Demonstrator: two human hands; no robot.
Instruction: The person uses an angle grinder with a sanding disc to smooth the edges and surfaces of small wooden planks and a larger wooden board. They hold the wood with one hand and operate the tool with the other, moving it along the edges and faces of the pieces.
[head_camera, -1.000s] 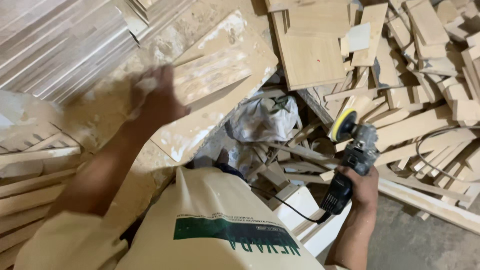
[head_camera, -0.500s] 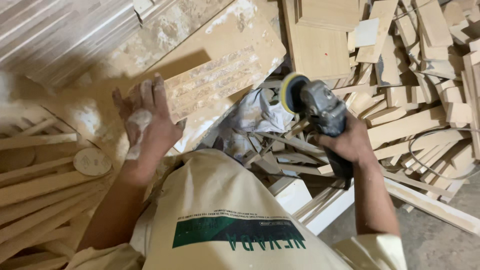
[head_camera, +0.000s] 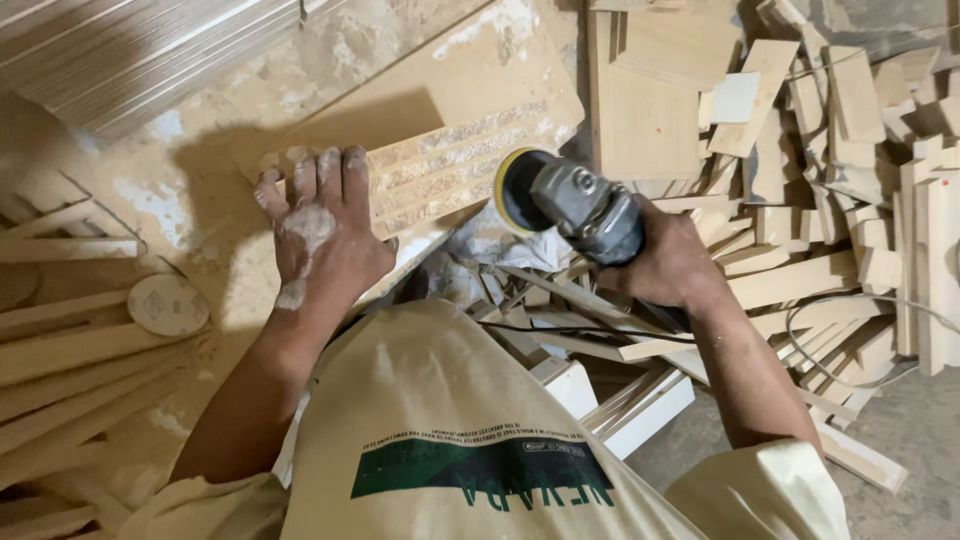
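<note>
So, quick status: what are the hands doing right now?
Left hand flat on wooden board. Right hand gripping grey sander, disc at board's edge. Offcuts piled right, not blocking.

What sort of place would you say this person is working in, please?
Most likely a woodworking shop: heaps of cut wooden offcuts, a dusty board under the left hand, and a power sander in the right hand.
</note>
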